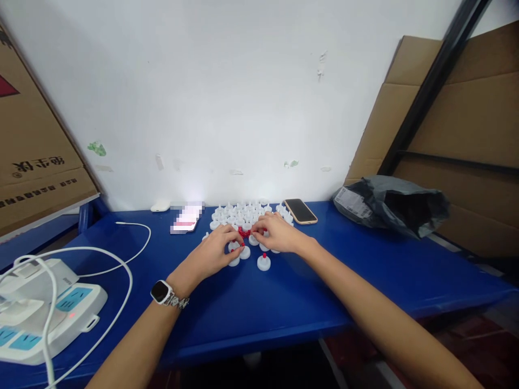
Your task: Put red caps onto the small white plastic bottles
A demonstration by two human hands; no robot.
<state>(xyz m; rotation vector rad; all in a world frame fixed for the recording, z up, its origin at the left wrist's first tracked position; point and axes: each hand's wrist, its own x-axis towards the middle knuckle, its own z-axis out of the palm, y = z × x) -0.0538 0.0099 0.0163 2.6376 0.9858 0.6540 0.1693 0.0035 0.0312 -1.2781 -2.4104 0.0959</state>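
Observation:
My left hand [217,251], with a watch on its wrist, has thumb and index finger closed at a small red tip [243,245] above a round white cap [245,253]. My right hand [275,232] is pinched at the near side of the group; what its fingertips hold is hidden. A small pile of loose red tips [244,232] lies between the hands. Behind them stand many white nozzle caps [235,213] without red tips. Nearest me, apart from the others, a white cap with a red tip [263,262] stands upright on the blue table [284,302].
A phone [300,210] lies right of the caps, and a lit screen [187,218] is on the left. A grey plastic bag [389,205] sits farther right. At the left are a power strip [77,302] and white cables [128,281]. A wall [243,108] closes the back.

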